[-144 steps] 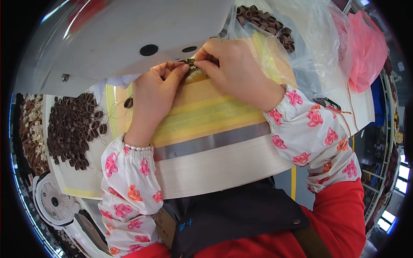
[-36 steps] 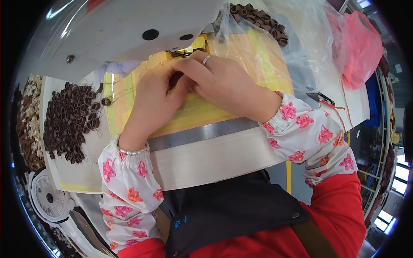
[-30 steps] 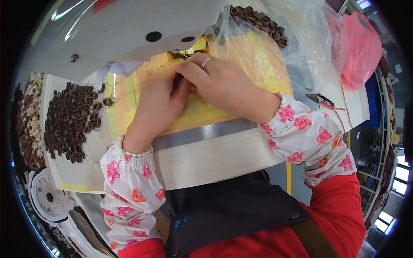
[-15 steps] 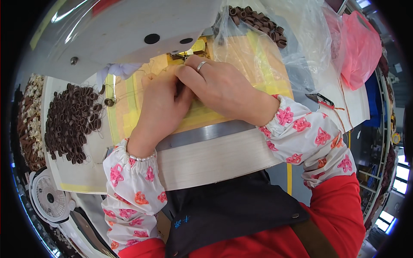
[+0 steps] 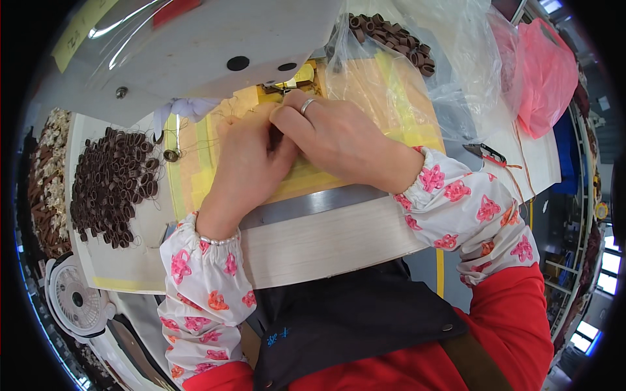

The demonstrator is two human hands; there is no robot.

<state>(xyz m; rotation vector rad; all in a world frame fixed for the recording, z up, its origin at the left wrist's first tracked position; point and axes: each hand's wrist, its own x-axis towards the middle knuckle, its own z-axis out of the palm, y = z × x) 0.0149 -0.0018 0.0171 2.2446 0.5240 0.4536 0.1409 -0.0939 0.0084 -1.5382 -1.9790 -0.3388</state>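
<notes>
left hand (image 5: 244, 166) + right hand (image 5: 339, 140): fingertips pinched on small dark loop piece (image 5: 276, 135) | on yellow plate under sewing machine head (image 5: 195, 45) | likely light, soft; pinch by edges

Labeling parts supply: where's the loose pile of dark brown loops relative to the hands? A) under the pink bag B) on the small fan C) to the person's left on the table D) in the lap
C: the pile of dark brown loops lies on the table, left of the left hand.

Clear plastic bag (image 5: 417, 72) upper right, pink plastic bag (image 5: 544, 72) far right, yellow label strip (image 5: 81, 32) on machine top left
</notes>
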